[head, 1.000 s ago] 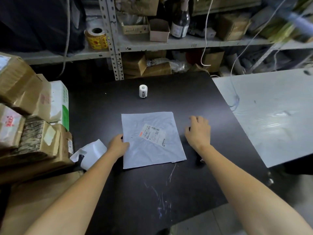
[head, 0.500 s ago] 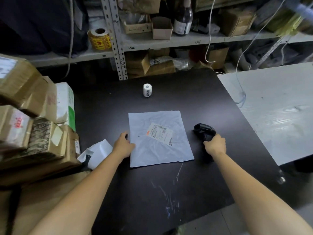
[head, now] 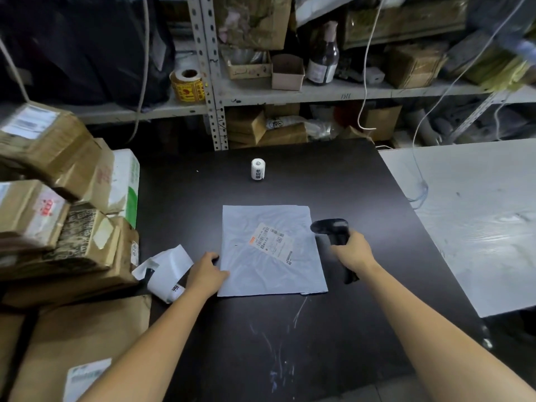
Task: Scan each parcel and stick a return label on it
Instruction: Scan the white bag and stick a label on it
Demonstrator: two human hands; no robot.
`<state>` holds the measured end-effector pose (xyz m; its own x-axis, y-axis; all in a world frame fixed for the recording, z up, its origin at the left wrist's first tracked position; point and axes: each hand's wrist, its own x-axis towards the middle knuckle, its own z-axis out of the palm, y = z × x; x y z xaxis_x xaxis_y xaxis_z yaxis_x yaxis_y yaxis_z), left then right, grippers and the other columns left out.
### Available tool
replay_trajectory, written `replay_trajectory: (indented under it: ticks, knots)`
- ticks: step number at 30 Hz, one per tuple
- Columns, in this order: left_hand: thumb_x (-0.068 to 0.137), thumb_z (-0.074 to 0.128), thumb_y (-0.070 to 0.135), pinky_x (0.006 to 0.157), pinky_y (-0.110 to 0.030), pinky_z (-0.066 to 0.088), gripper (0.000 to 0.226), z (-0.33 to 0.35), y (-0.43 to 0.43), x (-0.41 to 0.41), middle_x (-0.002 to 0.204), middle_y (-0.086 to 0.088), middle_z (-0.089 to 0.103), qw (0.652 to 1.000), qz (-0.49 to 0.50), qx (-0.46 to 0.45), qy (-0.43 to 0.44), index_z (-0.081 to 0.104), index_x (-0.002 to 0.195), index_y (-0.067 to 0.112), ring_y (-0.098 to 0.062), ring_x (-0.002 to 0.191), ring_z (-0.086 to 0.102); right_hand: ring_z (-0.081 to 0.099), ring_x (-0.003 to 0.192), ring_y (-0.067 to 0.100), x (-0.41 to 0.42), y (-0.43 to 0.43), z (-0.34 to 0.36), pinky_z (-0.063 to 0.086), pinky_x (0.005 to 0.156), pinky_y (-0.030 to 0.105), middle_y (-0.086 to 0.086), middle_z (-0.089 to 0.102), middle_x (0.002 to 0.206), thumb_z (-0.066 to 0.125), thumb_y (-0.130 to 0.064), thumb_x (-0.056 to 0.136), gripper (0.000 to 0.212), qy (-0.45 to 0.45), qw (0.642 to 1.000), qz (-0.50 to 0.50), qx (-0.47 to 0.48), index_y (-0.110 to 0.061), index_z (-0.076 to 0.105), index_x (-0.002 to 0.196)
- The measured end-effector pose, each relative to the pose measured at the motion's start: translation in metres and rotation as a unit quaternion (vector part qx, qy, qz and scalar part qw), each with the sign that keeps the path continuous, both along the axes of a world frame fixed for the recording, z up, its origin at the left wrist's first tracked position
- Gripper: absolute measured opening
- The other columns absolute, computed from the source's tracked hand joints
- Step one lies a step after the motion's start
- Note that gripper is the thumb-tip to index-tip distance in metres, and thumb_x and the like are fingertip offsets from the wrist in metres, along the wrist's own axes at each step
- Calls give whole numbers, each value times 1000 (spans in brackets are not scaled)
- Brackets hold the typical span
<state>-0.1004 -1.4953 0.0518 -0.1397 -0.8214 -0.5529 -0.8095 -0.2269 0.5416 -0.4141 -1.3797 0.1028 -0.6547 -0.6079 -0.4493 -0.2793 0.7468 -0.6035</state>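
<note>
A flat grey mailer bag (head: 261,274) lies on the black table (head: 319,343), with a white shipping label (head: 272,242) on its upper right part. My left hand (head: 207,272) rests on the bag's left edge, thumb on the plastic. My right hand (head: 352,252) grips a black handheld scanner (head: 333,230) by its handle, lifted at the bag's right edge with its head turned toward the label. A small white roll of labels (head: 257,168) stands upright farther back on the table.
Taped cardboard parcels (head: 58,204) are stacked at the left, with a white folded packet (head: 165,271) beside them. A big flat carton (head: 72,343) lies at the lower left. A pale table (head: 478,221) adjoins on the right. Cluttered shelves (head: 290,94) stand behind.
My right hand took hold of the scanner beside the bag and lifted it, turning its head toward the label. My left hand stayed on the bag's left edge.
</note>
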Motion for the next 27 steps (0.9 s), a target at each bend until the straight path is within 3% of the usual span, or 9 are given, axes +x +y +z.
replay_trajectory:
  ticks: [2,5,9,12,16,22,27]
  knots:
    - [81,69,22,87,-31,47,54,0,1,-3,115,-5,66,1000,6,-5,3,53,132,18,-26,106,61,62,86,23,2,-7,5,48,69,32,3,62,98,60,-9,76,41,-12,999,50,-10,-20,48,113]
    - [82,69,14,89,-33,50,41,1,2,-6,104,-3,66,998,39,7,40,61,122,16,-25,99,62,58,79,19,8,-19,10,45,65,29,3,59,97,60,-13,79,37,-48,993,106,-26,-16,47,114]
    - [85,67,6,89,-41,55,29,5,3,-9,95,0,63,991,80,28,100,60,110,19,-24,92,63,51,66,19,20,-35,15,42,63,30,0,54,76,63,-19,78,14,-73,982,175,-12,-14,53,87]
    - [86,65,4,86,-38,55,28,11,2,-12,91,3,61,988,89,19,125,59,107,20,-21,87,62,50,60,17,25,-43,21,45,61,30,2,55,73,62,-22,74,14,-85,977,196,4,-12,55,82]
    - [89,63,5,81,-33,53,27,19,1,-17,92,4,61,987,90,19,132,57,109,23,-16,84,62,51,55,11,22,-50,30,47,51,20,0,58,73,62,-23,72,29,-88,972,216,7,-2,61,90]
    - [91,62,6,67,-26,49,32,31,0,-24,93,2,60,989,88,8,122,57,120,18,-15,81,60,53,53,15,16,-54,45,46,55,27,2,59,73,63,-24,73,24,-74,967,245,17,-6,62,89]
    - [91,61,5,77,-28,48,34,38,1,-27,98,-1,60,990,78,2,116,57,124,14,-20,87,59,52,56,16,18,-54,53,45,54,25,3,56,74,62,-27,77,20,-57,961,268,37,-10,57,85]
